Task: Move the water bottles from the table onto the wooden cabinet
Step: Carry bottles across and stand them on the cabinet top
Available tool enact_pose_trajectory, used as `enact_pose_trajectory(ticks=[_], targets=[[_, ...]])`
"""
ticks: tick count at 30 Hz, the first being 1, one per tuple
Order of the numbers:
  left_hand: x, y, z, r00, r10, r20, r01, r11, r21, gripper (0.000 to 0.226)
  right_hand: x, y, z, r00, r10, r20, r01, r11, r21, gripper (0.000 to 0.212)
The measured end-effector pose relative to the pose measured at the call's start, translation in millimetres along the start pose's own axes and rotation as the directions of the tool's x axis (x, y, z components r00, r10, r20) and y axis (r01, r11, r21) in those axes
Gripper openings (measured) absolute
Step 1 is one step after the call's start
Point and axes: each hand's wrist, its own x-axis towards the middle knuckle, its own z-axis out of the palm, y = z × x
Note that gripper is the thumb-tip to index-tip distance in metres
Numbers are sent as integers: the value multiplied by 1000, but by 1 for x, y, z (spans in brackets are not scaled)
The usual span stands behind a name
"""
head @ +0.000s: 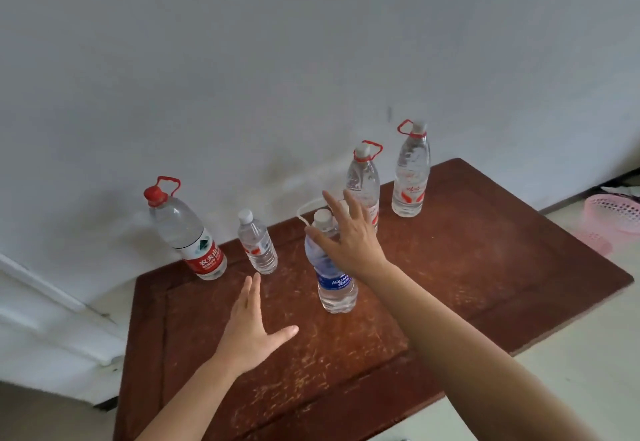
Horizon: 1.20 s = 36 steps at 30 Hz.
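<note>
Item: clear plastic blue-labelled water bottle [334,284], upright. My right hand [349,236] open, fingers spread at neck; wrap shoulder firmly, lift straight. My left hand [251,333] open, empty.

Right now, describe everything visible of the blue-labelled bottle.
The blue-labelled bottle is clear ribbed plastic, seemingly full of water, with a white cap and a white carry loop at the neck. It stands upright, apart from the other bottles, on the scratched brown wooden top. The right hand, fingers spread, covers its shoulder with the thumb against the plastic; whether it grips I cannot tell.
</note>
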Motion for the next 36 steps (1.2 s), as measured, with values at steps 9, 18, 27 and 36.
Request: enact_pose_trajectory(ticks=[9, 18, 27, 36], targets=[[82, 57, 54, 986, -77, 146, 72, 997, 38, 131, 2, 71, -33, 996, -85, 33, 71, 953, 296, 44], [163, 133, 124, 904, 198, 379, -298, 927, 228, 75, -38, 195, -88, 784, 618, -59, -418, 596, 686, 30], [154, 168, 160, 918, 101, 384, -307, 795, 523, 97, -67, 260, -74, 432, 891, 140, -840, 341, 422, 29], [155, 162, 170, 924, 121, 362, -323, 751, 576, 103, -77, 262, -53, 777, 621, -98, -629, 768, -122, 53]])
